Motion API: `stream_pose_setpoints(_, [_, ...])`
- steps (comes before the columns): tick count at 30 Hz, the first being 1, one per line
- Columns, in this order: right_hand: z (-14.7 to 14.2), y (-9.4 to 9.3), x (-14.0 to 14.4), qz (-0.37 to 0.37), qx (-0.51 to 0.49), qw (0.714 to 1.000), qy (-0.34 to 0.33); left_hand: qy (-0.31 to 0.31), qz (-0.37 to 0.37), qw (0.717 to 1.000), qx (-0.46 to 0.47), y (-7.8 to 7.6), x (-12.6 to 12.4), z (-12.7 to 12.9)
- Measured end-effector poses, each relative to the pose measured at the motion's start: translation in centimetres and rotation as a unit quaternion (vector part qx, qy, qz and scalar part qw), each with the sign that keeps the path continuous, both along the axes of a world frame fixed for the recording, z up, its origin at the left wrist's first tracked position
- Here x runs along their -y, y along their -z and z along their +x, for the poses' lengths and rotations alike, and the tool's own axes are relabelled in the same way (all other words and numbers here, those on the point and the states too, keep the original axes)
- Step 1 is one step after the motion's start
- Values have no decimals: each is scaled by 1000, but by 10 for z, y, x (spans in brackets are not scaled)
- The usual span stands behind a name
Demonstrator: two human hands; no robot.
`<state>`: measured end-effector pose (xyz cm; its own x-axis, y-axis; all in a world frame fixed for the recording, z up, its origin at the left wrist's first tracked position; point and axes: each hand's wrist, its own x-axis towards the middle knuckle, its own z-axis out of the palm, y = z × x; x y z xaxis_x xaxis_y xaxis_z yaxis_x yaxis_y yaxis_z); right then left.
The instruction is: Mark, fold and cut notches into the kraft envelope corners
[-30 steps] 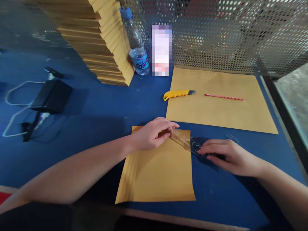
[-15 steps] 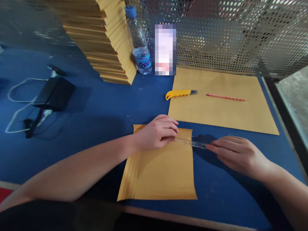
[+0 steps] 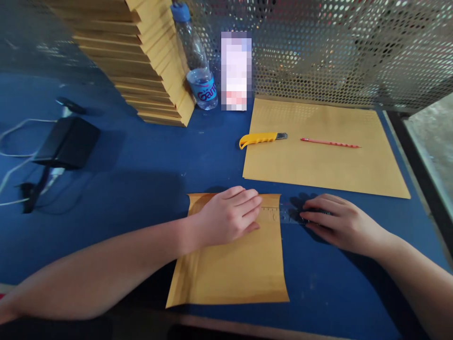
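A small tan padded envelope (image 3: 233,264) lies flat on the blue table (image 3: 148,170) in front of me. A clear plastic ruler (image 3: 279,215) lies across its top edge, sticking out to the right. My left hand (image 3: 230,215) presses flat on the envelope's upper part and the ruler's left end. My right hand (image 3: 336,222) rests palm down on the ruler's right end, beside the envelope.
A large tan envelope (image 3: 325,151) lies behind, with a red pencil (image 3: 329,142) on it and a yellow utility knife (image 3: 260,138) at its left edge. A tall envelope stack (image 3: 141,61), a water bottle (image 3: 196,61), a black charger with cables (image 3: 67,141) and a perforated metal screen (image 3: 336,47) surround.
The ruler has turned from slanted to level along the envelope's top edge. Both hands have settled flat onto it.
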<state>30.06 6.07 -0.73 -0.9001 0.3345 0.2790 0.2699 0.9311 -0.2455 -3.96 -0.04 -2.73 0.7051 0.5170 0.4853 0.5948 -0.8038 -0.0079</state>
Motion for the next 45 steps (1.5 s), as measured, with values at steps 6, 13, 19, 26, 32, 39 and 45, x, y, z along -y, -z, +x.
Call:
stream_pose_setpoints(6, [-4, 1, 1, -11, -7, 1000, -2, 24, -35, 999, -5, 3, 1, 3])
stream_pose_setpoints(13, [-3, 5, -2, -5, -38, 999, -25, 65, -188, 976, 85, 8, -14, -9])
stream_pose_setpoints(19, [-8, 3, 11, -21, -24, 999, -22, 137, -269, 946, 116, 9, -27, -22])
stream_pose_setpoints(26, [-15, -1, 14, -74, -15, 997, -32, 99, -279, 952, 73, 0, -21, -17])
stream_pose_setpoints(32, [-12, -2, 11, -85, -10, 996, -13, 101, -254, 959, 70, -2, -19, -17])
stream_pose_setpoints(39, [-13, -2, 9, -85, -15, 996, 4, 99, -260, 957, 76, -1, -18, -17])
stream_pose_setpoints(45, [-12, -1, 10, -85, -14, 996, -1, 95, -258, 958, 75, -4, -20, -16])
